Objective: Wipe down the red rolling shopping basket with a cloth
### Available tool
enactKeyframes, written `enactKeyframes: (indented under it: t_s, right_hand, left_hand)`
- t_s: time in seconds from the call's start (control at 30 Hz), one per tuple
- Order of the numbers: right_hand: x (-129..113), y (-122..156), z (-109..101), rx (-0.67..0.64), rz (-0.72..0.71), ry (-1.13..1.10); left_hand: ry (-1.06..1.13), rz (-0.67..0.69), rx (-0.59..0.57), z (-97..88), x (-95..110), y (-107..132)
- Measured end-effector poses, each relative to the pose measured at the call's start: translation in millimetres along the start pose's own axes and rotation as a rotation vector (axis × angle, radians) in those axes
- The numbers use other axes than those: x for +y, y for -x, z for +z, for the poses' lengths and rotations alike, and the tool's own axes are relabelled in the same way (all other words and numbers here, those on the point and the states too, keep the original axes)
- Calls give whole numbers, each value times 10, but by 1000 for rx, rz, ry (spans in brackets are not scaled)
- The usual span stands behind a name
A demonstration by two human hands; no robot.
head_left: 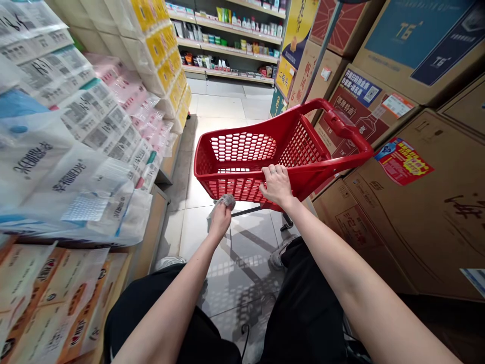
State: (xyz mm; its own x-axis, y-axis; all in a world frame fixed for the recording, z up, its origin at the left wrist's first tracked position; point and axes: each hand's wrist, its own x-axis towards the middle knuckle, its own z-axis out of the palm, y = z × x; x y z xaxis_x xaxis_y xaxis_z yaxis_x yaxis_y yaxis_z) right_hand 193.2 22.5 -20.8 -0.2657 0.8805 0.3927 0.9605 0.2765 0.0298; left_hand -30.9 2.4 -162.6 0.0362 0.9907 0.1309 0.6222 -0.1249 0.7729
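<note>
My left grip [221, 218] is pressing together on a bunched gray cloth [228, 201], right by the near side of the red cart [238, 176]. I am not able to tell if the cloth is touching the cart. My right grip [279, 187] is bending its fingers over the cart's near top edge. The cart is standing on the tile floor [223, 106], between the paper packs [109, 119] on my left and the big boxes [401, 197] on my right. It is looking like hard plastic, so I am guessing it is stiff and not easy to break. A wheel [287, 223] is showing underneath, so a push might be making it roll. I am thinking the top edge is good for holding, and so is the red handle [343, 126]. The cloth is looking soft and light, so a small squeeze should be holding it.
</note>
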Motion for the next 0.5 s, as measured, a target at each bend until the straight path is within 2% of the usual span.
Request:
enactKeyframes:
  t_s: [0.07, 0.13, 0.2, 0.27, 0.37, 0.43, 0.5]
  right_hand:
    - [11, 16, -13, 2, -4, -9]
    - [32, 29, -20, 5, -11, -17]
    - [60, 42, -21, 7, -15, -21]
    - [92, 59, -17, 5, -19, -23]
    - [145, 101, -15, 5, -22, -30]
    - [185, 139, -24, 11, -21, -38]
    - [229, 180, -46, 19, -22, -49]
  left_hand:
    - [14, -35, 32, 42, 80, -148]
    - [10, -111, 0, 84, 95, -239]
    - [3, -152, -64, 121, 62, -239]
    - [3, -129, -95, 132, 43, -152]
    - [60, 18, -67, 44, 170, 52]
    - [129, 235, -9, -100, 393, 165]
    - [101, 385, 67, -285, 692, 211]
